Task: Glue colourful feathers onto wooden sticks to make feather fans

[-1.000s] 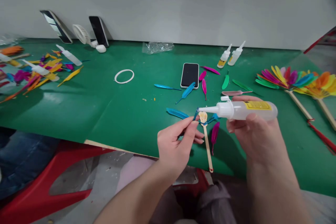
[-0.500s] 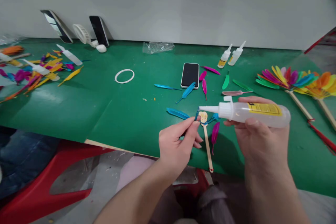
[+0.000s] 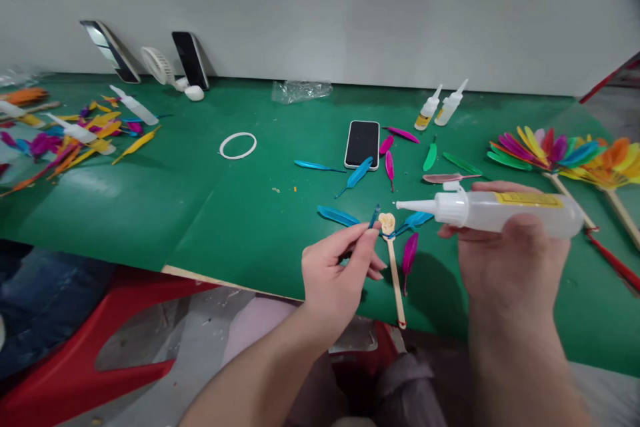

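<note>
Between the thumb and fingers of my left hand [image 3: 340, 263] is pinched a small dark-blue feather [image 3: 375, 215], its end pointing up. My right hand [image 3: 510, 250] is wrapped round a clear glue bottle [image 3: 505, 210] with a yellow label, held sideways. Its nozzle points left, a short gap away from the feather. Just beyond my left fingers lies a wooden fan handle [image 3: 395, 273] with a pale rounded head [image 3: 387, 223]. Blue feathers [image 3: 418, 220] lie on both sides of that head, and a magenta feather [image 3: 410, 253] rests beside the stick.
A phone [image 3: 363, 144] lies flat among loose feathers. Two small glue bottles [image 3: 428, 110] stand near the wall. Finished feather fans [image 3: 555, 150] lie at the right. At the left are a feather pile [image 3: 87, 137] and a white ring [image 3: 238, 145]. A red stool [image 3: 75, 373] stands below.
My right hand has drawn the glue bottle to the right, so its nozzle has come away from the feather. My left hand has stayed almost still.
</note>
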Demonstrator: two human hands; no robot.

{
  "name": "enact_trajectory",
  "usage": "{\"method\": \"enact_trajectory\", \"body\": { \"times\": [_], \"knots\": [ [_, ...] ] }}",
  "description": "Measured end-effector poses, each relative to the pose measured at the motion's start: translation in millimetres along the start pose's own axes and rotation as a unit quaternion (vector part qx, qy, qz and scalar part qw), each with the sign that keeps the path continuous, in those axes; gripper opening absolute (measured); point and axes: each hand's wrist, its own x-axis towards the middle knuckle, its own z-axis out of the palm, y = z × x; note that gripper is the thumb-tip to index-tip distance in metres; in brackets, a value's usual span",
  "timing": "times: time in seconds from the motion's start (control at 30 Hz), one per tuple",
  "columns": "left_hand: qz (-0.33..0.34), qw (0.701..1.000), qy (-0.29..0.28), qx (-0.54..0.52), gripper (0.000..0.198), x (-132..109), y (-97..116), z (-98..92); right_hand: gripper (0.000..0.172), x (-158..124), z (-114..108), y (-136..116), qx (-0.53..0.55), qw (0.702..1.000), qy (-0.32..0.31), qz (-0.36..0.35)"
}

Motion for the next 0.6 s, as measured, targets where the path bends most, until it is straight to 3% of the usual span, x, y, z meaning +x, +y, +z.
{"method": "enact_trajectory", "body": {
  "times": [0.37,0.6],
  "knots": [
    [0.042,0.997,0.004,0.070,0.015,-2.5,-4.9,0.7,0.028,-11.3,6.1,0.2,-0.109,0.990,0.041,-0.080],
    [0.075,0.989,0.013,0.129,0.014,-2.8,-7.1,-2.8,0.024,-13.0,3.1,1.8,-0.123,0.986,0.033,-0.110]
  ]
}}
